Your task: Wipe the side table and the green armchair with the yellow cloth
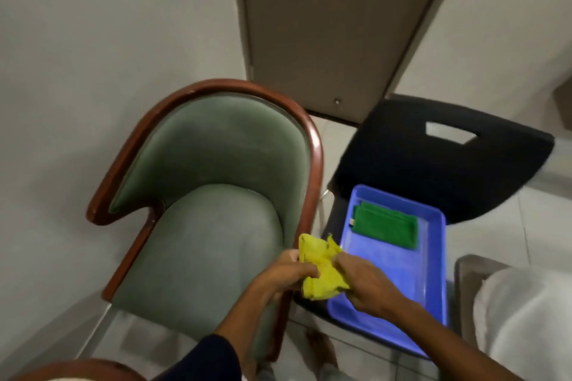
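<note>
A crumpled yellow cloth (322,267) is held between both hands, above the right arm of the green armchair (201,226). My left hand (284,275) grips the cloth's left side and my right hand (365,283) pinches its right side. The armchair has green upholstery and a curved brown wooden frame (315,145); its seat lies just left of my hands. A rounded brown wooden edge (71,370) shows at the bottom left corner; I cannot tell whether it is the side table.
A black plastic chair (433,158) stands right of the armchair, bearing a blue tray (433,272) with a folded green cloth (387,226) in it. A closed door (334,25) and grey walls are behind. A white-cushioned seat (526,318) sits at the right edge.
</note>
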A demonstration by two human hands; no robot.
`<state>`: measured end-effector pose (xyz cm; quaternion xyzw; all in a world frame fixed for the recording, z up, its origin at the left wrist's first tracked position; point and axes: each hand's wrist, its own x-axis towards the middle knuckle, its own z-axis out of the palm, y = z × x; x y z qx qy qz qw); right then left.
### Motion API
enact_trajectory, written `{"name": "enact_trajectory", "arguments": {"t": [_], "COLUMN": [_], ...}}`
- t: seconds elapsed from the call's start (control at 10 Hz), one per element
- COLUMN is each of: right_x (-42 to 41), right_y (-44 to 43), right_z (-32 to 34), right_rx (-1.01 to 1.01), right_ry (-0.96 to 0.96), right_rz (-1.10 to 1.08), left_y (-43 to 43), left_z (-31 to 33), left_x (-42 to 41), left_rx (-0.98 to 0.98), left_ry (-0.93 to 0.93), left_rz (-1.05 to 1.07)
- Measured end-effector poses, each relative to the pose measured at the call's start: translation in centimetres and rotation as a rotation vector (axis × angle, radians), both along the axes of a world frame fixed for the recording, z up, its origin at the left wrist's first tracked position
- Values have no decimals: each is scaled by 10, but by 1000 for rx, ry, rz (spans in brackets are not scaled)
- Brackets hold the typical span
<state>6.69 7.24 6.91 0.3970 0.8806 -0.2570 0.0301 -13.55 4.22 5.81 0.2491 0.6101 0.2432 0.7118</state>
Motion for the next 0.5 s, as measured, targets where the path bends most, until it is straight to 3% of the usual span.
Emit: {"name": "enact_trajectory", "arguments": {"t": [0.1, 0.2, 0.3, 0.4, 0.5], "right_x": [43, 100, 112, 129, 128], "right_y": [-7, -15, -21, -36, -40], "right_z": [-7, -37, -60, -88, -80], "right_rx": [63, 109, 96, -46, -147], "right_ry": [-62, -247, -319, -439, -425], "right_rz": [-75, -208, -219, -99, -130], "left_y": [12, 26, 24, 5, -11], "left_z": [-5, -34, -54, -64, -51], "left_x": [50, 122, 139, 145, 127], "left_rx": [39, 72, 72, 181, 384], "left_ry": [73, 170, 294, 634, 830], "left_rz": [-82, -84, -139, -227, -120]}}
